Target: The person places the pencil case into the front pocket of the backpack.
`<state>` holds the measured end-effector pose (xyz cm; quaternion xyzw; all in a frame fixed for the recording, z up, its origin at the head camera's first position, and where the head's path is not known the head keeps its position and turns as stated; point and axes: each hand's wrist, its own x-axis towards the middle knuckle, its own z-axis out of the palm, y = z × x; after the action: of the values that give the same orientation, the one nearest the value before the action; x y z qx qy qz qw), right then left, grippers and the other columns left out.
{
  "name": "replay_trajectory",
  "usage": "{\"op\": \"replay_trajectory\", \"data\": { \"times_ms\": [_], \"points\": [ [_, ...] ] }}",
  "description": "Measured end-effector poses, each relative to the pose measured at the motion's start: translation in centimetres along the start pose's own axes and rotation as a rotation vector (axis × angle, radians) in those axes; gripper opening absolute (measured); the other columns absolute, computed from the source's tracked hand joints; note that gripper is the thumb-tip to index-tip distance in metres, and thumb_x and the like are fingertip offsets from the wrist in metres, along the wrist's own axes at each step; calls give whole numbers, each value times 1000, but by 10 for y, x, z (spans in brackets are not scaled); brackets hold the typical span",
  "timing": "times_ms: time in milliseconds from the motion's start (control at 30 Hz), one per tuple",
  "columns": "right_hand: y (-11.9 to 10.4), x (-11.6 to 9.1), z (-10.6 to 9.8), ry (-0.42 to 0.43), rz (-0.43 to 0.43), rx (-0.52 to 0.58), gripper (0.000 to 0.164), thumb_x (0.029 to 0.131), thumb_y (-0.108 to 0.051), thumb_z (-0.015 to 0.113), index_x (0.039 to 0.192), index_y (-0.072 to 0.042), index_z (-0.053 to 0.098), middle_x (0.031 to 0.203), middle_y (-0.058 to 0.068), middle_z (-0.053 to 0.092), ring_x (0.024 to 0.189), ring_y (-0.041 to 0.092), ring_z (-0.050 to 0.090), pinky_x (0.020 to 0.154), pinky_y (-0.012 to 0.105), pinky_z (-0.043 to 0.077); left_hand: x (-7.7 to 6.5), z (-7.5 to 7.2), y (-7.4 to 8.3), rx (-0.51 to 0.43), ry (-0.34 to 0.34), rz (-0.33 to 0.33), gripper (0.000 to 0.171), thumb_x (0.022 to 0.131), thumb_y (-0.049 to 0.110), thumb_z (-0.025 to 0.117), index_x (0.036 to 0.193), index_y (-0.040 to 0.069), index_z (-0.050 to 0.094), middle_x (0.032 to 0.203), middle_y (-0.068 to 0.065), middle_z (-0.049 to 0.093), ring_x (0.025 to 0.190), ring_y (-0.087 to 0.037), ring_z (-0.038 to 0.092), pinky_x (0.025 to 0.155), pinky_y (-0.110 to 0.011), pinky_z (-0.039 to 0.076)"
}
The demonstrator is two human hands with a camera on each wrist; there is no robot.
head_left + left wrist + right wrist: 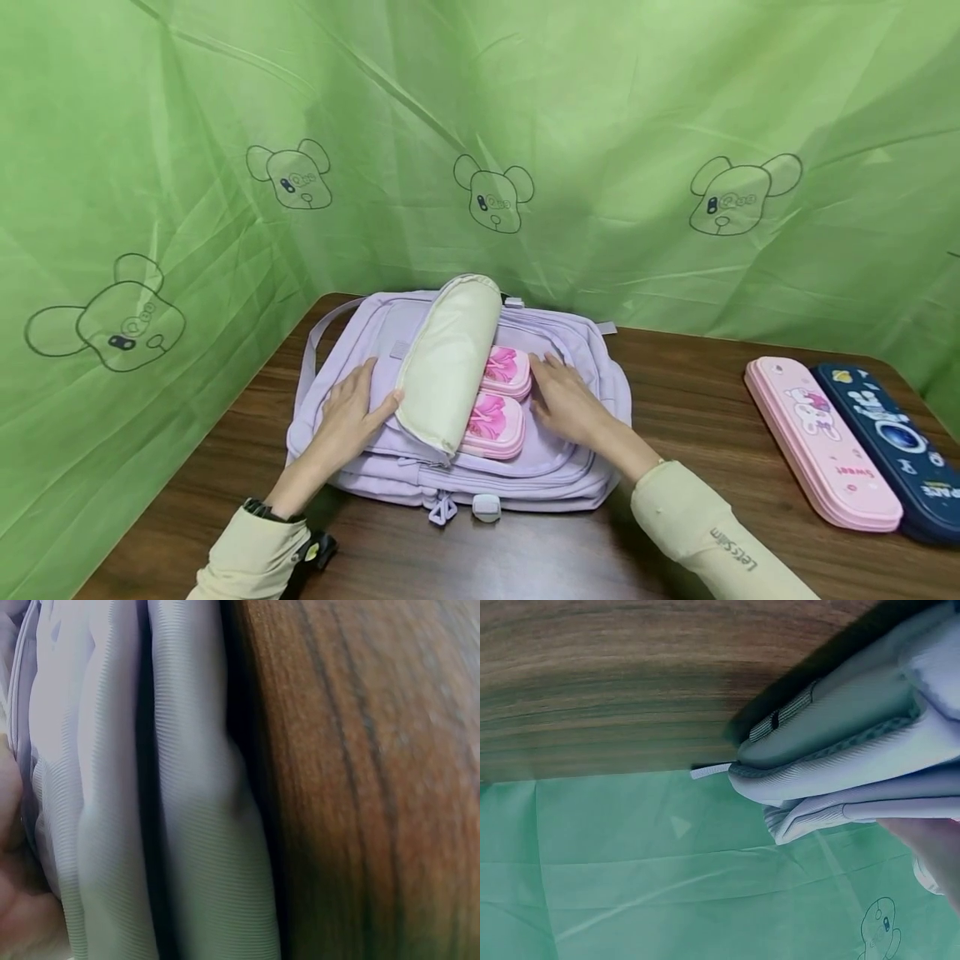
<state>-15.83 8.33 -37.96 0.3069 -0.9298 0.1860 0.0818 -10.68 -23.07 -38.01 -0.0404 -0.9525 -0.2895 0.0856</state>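
A lavender backpack (386,329) lies flat on the table, its front pocket flap (453,358) folded back to show a cream lining. Two pink cases with flower prints, the upper case (507,371) and the lower case (495,423), lie side by side and stick out from under that flap. My left hand (347,417) rests on the backpack with fingers spread, thumb tip at the flap's left edge. On the other side, my right hand (566,400) lies over the backpack, fingertips right at the upper case's right end. Both wrist views show mainly the backpack's side (199,787).
To the right on the wooden table (675,400) lie a pink pencil case with a rabbit (825,442) and a dark blue pencil case with an astronaut (892,442), side by side. A green curtain (600,167) with mouse-like drawings hangs behind and on the left.
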Motion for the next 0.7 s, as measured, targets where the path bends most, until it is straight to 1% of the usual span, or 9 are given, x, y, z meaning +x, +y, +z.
{"op": "replay_trajectory", "data": {
  "times_ms": [67,167,233,333,433,533,633,700],
  "points": [
    [-1,-1,0,-2,26,-8,67,82,-12,67,135,12,36,134,30,42,128,44,32,102,58,25,1,-1,0,0,2,1,76,93,45,49,145,-3,21,141,-35,25,127,-52,21,97,-68,15],
    [-2,-7,-5,29,49,-21,65,84,-18,66,136,10,38,135,27,43,129,44,32,103,58,23,1,-2,0,-2,8,3,76,93,45,49,145,-3,21,141,-34,26,127,-51,21,96,-68,16],
    [0,-14,-11,62,60,-26,64,85,-20,66,135,8,39,134,25,45,128,44,32,103,59,23,1,-3,0,-4,7,5,76,93,46,49,145,-2,21,141,-33,26,127,-51,21,95,-68,16],
    [9,-29,-24,113,69,-25,64,85,-23,67,135,7,40,134,25,45,127,46,32,103,59,22,0,-2,-1,-1,5,8,75,94,45,49,145,-3,21,141,-33,26,127,-51,21,97,-67,16],
    [26,-49,-39,137,94,-26,66,86,-26,66,138,5,38,136,26,42,127,48,30,102,61,21,-1,-2,-2,1,10,6,75,94,44,49,144,-4,22,141,-34,26,127,-52,22,98,-66,16],
    [50,-75,-57,163,147,-35,67,88,-29,64,140,3,35,137,29,39,127,50,27,102,62,19,-2,0,-2,-6,14,11,74,94,42,50,144,-4,23,141,-34,27,127,-52,22,97,-66,16],
    [80,-106,-76,218,188,-74,66,88,-29,64,139,3,36,133,34,39,122,54,29,101,62,20,-1,1,-1,-9,17,22,73,94,42,50,143,-4,23,140,-34,28,126,-52,23,97,-66,16],
    [100,-128,-86,258,206,-112,64,88,-27,64,137,6,38,128,38,40,117,56,33,98,62,23,-1,2,-1,-9,17,22,72,94,41,50,143,-4,24,140,-33,28,126,-52,24,97,-66,17]
  ]
}}
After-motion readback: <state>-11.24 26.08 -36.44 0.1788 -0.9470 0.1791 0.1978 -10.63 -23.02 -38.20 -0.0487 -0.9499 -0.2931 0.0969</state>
